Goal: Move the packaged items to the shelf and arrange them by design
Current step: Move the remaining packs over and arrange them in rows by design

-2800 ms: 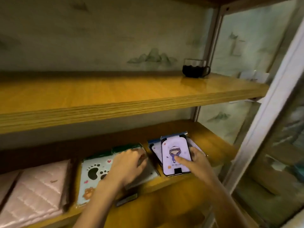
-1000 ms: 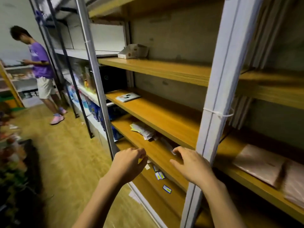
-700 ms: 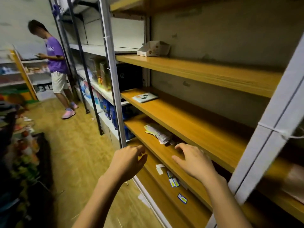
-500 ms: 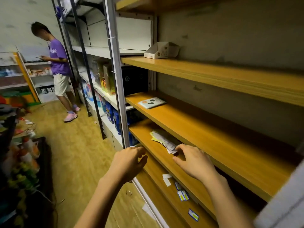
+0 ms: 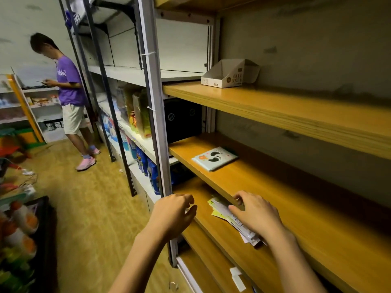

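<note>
Your right hand (image 5: pixel 257 216) rests on the packet pile (image 5: pixel 221 210); grip unclear. Your left hand (image 5: pixel 172 214) hangs slack, empty, left of it. Above: paw-print packet (image 5: pixel 213 158), box (image 5: pixel 229 74) marked "STICK".

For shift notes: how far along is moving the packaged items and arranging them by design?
Done: one pale blue paw-print packet lies on the middle wooden shelf. In hand: the right hand covers a pile of white and yellow flat packets one shelf down, grip unclear; the left hand holds nothing. Left: that pile looks unsorted.
</note>
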`<move>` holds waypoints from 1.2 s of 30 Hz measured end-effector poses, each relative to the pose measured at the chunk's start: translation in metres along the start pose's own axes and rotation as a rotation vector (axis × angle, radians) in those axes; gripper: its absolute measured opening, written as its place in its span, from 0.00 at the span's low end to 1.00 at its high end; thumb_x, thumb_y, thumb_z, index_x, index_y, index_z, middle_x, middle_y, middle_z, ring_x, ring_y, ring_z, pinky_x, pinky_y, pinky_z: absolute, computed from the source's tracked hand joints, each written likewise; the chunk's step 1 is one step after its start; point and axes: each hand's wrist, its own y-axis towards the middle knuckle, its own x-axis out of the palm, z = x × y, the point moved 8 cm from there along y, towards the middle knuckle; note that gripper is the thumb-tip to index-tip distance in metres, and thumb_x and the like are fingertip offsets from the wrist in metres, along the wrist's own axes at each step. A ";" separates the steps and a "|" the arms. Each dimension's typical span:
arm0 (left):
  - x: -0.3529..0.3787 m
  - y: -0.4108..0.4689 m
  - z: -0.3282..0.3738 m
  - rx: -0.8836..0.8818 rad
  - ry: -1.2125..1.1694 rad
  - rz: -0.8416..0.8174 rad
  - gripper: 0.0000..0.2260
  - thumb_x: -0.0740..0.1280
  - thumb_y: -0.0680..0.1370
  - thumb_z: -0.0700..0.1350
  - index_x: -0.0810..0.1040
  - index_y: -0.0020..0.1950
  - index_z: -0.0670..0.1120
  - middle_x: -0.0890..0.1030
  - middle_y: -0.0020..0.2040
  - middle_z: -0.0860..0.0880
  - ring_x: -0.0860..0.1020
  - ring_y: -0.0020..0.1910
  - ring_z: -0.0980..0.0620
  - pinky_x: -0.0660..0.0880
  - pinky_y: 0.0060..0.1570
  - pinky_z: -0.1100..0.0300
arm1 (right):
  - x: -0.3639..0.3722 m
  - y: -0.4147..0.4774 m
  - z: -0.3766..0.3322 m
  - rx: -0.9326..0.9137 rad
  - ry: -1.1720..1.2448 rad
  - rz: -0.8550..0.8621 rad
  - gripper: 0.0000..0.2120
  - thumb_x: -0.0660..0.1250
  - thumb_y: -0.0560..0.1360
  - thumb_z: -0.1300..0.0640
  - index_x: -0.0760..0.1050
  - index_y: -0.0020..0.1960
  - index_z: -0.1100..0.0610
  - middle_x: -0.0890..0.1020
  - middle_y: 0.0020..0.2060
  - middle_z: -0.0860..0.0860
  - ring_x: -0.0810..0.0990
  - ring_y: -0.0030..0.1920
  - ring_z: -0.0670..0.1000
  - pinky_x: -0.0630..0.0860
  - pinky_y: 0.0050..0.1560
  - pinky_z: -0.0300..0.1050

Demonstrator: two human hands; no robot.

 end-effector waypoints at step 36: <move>0.059 0.264 -0.113 0.608 -0.121 -0.175 0.13 0.55 0.79 0.57 0.71 0.61 0.55 0.79 0.58 0.54 0.77 0.55 0.51 0.74 0.50 0.56 | 0.060 0.206 -0.008 0.888 0.728 0.457 0.28 0.64 0.77 0.50 0.60 0.70 0.63 0.72 0.66 0.58 0.79 0.54 0.54 0.74 0.49 0.42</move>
